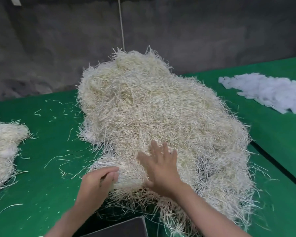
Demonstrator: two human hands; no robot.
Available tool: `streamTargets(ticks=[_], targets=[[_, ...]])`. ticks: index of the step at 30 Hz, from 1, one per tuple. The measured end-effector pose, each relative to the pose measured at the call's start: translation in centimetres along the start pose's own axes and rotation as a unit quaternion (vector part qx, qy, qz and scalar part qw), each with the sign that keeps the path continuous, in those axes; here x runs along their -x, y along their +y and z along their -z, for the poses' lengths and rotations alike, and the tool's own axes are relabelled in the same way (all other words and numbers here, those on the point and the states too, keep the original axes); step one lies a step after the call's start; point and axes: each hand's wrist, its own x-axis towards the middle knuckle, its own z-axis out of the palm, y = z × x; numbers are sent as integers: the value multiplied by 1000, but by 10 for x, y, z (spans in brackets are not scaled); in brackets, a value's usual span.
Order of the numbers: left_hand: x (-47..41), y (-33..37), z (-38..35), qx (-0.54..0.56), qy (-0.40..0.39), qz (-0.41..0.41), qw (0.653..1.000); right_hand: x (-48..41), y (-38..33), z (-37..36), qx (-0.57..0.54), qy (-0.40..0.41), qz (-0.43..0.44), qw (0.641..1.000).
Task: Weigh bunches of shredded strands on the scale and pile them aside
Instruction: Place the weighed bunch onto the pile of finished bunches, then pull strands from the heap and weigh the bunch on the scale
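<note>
A big heap of pale shredded strands (143,103) covers the middle of the green table (46,168). My left hand (97,182) grips a bunch of strands (126,175) at the heap's near left edge, fingers curled round it. My right hand (161,166) lies flat on the heap just right of that bunch, fingers spread and straight. A dark flat scale (125,228) shows at the bottom edge, between my forearms. A smaller pile of strands (3,147) lies at the left edge of the table.
A spread of white paper pieces (266,91) lies at the far right of the table. Loose strands are scattered over the green surface left of the heap. A grey wall rises behind, with a thin cord (121,26) hanging down it.
</note>
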Motion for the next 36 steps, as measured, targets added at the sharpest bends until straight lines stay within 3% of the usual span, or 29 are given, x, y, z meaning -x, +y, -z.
streamTargets(ticks=[4, 6, 12, 17, 20, 25, 28, 30, 32, 33, 34, 36], targets=[[-11, 25, -24, -32, -24, 25, 999, 14, 45, -16, 39, -109, -126, 985], [-14, 36, -34, -38, -26, 21, 999, 21, 58, -21, 23, -108, -169, 979], [-30, 68, -49, 35, -34, 62, 997, 6, 63, 25, -130, 102, -178, 970], [-25, 109, -62, 154, -1, 139, 978, -17, 47, 94, -302, 207, -202, 909], [-9, 124, -73, 278, -2, 231, 933, -31, 34, 130, -412, 234, -221, 853], [-5, 140, -71, 401, -28, 293, 867, -42, 13, 182, -454, 359, -170, 798], [-14, 151, -67, 552, -71, 307, 772, -46, -6, 197, -425, 425, -122, 789], [-30, 155, -58, 652, -117, 280, 694, -47, -20, 188, -373, 364, -102, 847], [-50, 153, -46, 703, -131, 262, 649, -41, -35, 163, -321, 188, -100, 923], [-59, 152, -40, 704, -104, 274, 647, -38, -39, 149, -292, 92, -95, 947], [-65, 149, -36, 680, -70, 296, 667, -34, -41, 136, -265, 16, -79, 961], [-66, 143, -29, 592, -34, 331, 734, -30, -34, 126, -277, -98, -39, 955]])
